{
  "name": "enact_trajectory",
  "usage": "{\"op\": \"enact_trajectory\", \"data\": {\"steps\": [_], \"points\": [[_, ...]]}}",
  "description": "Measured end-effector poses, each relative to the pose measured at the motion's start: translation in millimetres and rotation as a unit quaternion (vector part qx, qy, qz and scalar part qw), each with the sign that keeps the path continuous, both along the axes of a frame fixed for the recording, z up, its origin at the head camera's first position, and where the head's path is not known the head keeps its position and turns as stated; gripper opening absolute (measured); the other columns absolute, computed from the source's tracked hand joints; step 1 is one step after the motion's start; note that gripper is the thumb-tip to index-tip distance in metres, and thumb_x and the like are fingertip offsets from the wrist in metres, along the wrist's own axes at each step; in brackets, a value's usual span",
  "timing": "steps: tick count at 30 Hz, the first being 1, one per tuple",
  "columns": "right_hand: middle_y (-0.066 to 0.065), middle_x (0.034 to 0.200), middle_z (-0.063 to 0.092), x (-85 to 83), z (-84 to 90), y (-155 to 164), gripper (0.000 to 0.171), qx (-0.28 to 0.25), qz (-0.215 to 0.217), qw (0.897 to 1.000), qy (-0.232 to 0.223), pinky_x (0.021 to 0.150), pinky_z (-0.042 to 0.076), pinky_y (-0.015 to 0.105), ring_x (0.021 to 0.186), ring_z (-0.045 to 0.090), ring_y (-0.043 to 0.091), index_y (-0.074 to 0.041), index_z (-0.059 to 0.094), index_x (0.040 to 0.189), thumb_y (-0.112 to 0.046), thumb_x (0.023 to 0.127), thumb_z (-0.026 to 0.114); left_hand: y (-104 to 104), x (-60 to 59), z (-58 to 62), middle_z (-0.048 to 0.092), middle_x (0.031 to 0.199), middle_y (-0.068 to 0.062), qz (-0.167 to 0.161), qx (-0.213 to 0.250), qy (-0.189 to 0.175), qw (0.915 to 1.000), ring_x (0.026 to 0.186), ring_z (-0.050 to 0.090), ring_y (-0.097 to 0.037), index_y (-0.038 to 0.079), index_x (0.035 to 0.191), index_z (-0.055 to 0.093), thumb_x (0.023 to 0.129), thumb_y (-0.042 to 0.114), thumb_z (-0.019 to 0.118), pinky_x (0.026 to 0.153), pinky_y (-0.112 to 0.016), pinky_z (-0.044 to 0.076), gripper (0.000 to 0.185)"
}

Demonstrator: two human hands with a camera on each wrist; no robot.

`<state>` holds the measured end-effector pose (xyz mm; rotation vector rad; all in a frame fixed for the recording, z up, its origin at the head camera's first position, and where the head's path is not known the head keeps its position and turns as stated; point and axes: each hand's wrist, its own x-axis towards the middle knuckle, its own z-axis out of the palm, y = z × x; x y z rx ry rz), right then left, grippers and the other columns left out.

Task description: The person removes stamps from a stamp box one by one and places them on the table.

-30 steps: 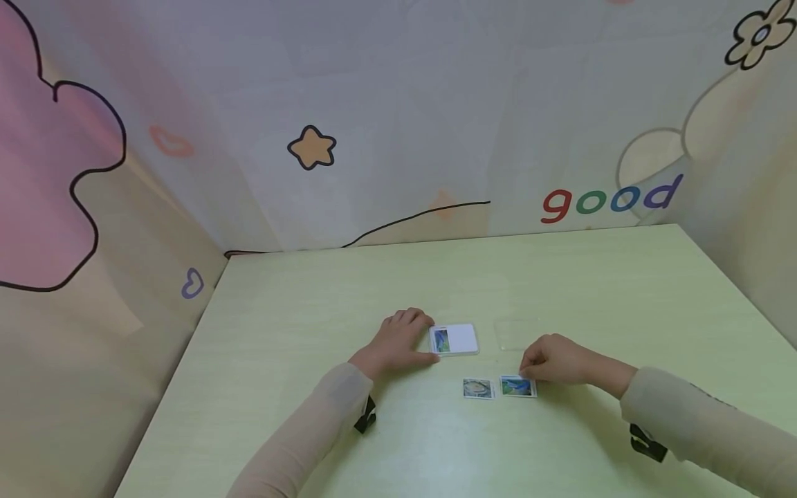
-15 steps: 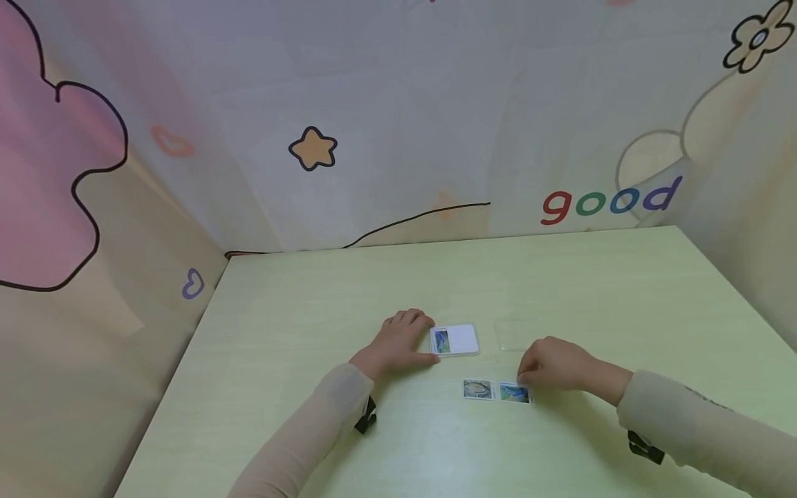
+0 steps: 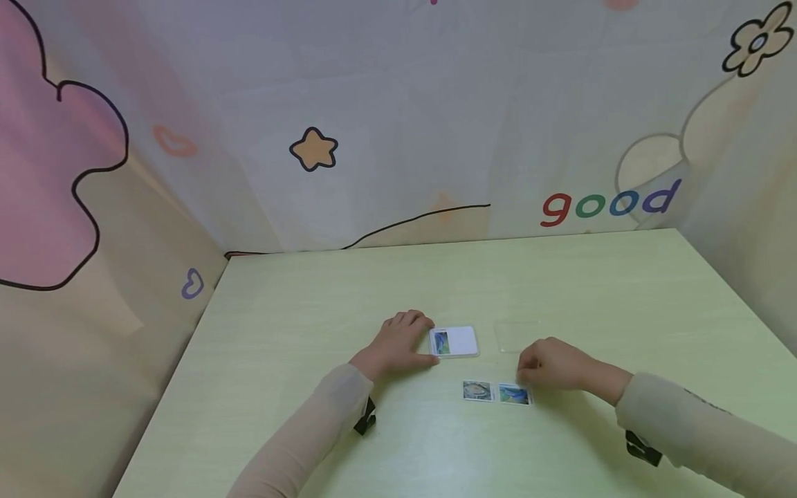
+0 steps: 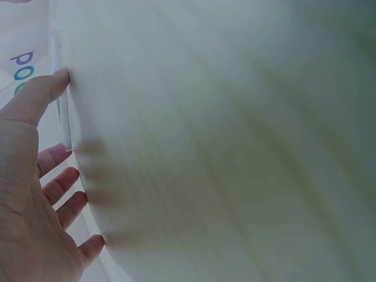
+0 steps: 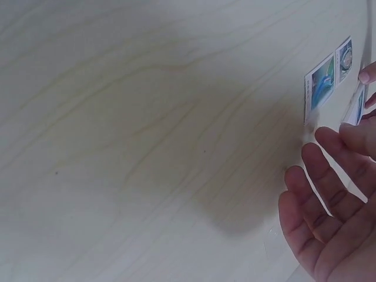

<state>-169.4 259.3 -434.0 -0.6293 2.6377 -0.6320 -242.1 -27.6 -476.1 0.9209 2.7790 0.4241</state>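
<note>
— Since a second ago, what has moved?

— Only the right hand (image 3: pixel 556 365): it has drawn back off the blue picture card (image 3: pixel 515 395), which now lies free, shifted slightly toward the near edge of the counter (image 3: pixel 299 325). Its fingers (image 5: pixel 320 176) are loosely curled and pinch nothing; from the right wrist they show slightly spread, just above the card.

— And the left?

— The left hand (image 3: pixel 398 340) has stayed put. Its fingers (image 4: pixel 61 185) are straight and a little spread, lying flat on the pale green wooden counter, thumb against the left end of the clear flat plastic case holding a white card with a blue picture (image 3: pixel 454 341).

— Where do the cards lie?

— Near the counter's middle, toward the near edge. The blue card touches or nearly touches a grey-toned picture card (image 3: pixel 477 391) on its left; both lie just nearer than the case. A clear plastic lid (image 3: pixel 515 336) rests right of the case, just beyond the right hand.
</note>
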Motion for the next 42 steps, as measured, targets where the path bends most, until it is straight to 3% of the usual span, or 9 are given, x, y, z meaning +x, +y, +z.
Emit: {"op": "enact_trajectory", "data": {"steps": [12, 32, 42], "points": [[-0.009, 0.072, 0.060, -4.0, -0.1, -0.7, 0.008, -0.025, 0.001, 0.999, 0.028, 0.060, 0.040, 0.023, 0.065, 0.044, 0.005, -0.013, 0.068, 0.079, -0.012, 0.086, 0.065, -1.1, -0.4, 0.8, 0.042, 0.138, -0.005, -0.002, -0.001, 0.001, 1.0000, 0.127, 0.038, -0.025, 0.017, 0.133, 0.047, 0.084, 0.049, 0.065, 0.106, -0.047, 0.031, 0.061], [-0.002, 0.078, 0.063, -21.2, 0.5, -12.5, 0.005, -0.064, -0.020, 0.994, 0.087, 0.064, 0.046, 0.026, 0.070, 0.051, 0.008, -0.004, 0.069, 0.087, -0.007, 0.083, 0.067, -1.7, 0.4, 0.6, 0.043, 0.137, -0.003, -0.003, 0.001, 0.003, 1.0000, 0.127, 0.039, -0.024, 0.018, 0.132, 0.047, 0.084, 0.049, 0.065, 0.106, -0.045, 0.032, 0.060], [0.006, 0.086, 0.066, -32.5, 3.1, -25.9, 0.014, -0.090, -0.007, 0.991, 0.102, 0.069, 0.052, 0.032, 0.079, 0.060, 0.019, 0.001, 0.067, 0.096, -0.005, 0.084, 0.067, -1.5, -1.1, -1.2, 0.043, 0.137, -0.003, -0.002, -0.002, 0.007, 1.0000, 0.126, 0.039, -0.024, 0.018, 0.132, 0.047, 0.084, 0.049, 0.065, 0.106, -0.046, 0.032, 0.060]]}}
